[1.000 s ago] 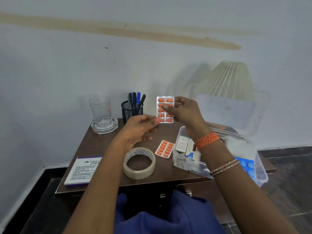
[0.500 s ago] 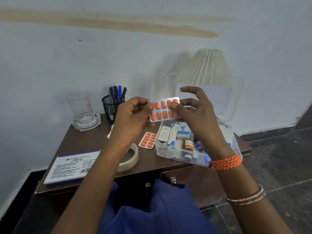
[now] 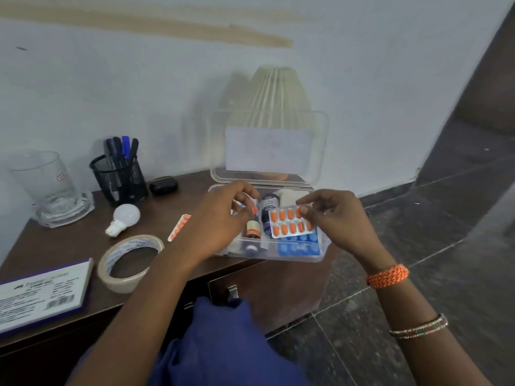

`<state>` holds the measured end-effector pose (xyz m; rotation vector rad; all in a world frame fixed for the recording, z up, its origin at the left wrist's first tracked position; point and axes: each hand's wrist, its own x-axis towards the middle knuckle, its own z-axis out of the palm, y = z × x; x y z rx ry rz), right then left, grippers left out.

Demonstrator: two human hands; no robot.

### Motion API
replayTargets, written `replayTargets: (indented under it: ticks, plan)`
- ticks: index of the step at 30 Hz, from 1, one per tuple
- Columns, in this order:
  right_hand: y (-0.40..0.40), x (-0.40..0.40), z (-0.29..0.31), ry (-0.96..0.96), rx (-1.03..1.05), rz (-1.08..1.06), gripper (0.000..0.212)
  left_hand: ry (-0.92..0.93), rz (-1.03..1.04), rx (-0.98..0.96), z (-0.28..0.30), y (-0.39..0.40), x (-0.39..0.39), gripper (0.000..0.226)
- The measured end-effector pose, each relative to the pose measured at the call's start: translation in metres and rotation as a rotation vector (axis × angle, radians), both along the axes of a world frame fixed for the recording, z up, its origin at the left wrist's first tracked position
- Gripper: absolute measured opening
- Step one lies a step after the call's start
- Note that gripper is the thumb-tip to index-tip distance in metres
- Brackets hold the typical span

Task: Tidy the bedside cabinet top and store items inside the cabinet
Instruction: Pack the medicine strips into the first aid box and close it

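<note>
My right hand (image 3: pixel 338 218) pinches a blister strip of orange tablets (image 3: pixel 289 223) by its right end, low over the open clear plastic box (image 3: pixel 320 253). The box holds small bottles, cartons and a blue blister pack. My left hand (image 3: pixel 220 218) hovers over the box's left half with fingers loosely curled, holding nothing. A second orange blister strip (image 3: pixel 179 227) lies on the brown cabinet top (image 3: pixel 69 240), partly hidden by my left wrist.
On the cabinet top are a tape roll (image 3: pixel 131 263), a white bulb (image 3: pixel 124 218), a mesh pen holder (image 3: pixel 119 176), a black case (image 3: pixel 163 185), a glass (image 3: pixel 44 176) and a flat printed box (image 3: pixel 41 293). A lamp shade (image 3: pixel 276 90) stands behind the box lid (image 3: pixel 267 146). A drawer handle (image 3: pixel 231 291) shows below.
The strip came down from chest height to just over the box. My left hand briefly took its other end, then let go. The view swung left and down.
</note>
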<state>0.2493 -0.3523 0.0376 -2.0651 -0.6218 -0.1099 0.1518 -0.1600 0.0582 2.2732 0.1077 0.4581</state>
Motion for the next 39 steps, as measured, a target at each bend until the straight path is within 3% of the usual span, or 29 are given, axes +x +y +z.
replayTargets:
  ticks: [9, 15, 25, 31, 39]
  plan:
    - [-0.004, -0.001, -0.021, -0.063, -0.105, -0.075, 0.008, 0.225, -0.151, 0.115, -0.008, -0.021, 0.004, 0.018]
    - [-0.005, -0.005, -0.022, -0.238, -0.249, -0.125, 0.009, 0.247, -0.165, 0.137, -0.009, -0.02, 0.004, 0.019]
    - [-0.003, -0.001, -0.023, -0.275, -0.454, -0.17, 0.012, 0.225, -0.141, 0.15, -0.011, -0.012, 0.001, 0.021]
    - [0.012, -0.01, -0.006, -0.347, -0.346, -0.209, 0.009, 0.148, -0.02, 0.211, -0.005, 0.01, -0.004, 0.019]
    - [0.096, -0.028, 0.021, -0.432, -0.265, 0.073, 0.013, 0.119, 0.328, 0.268, 0.0, 0.078, -0.037, 0.032]
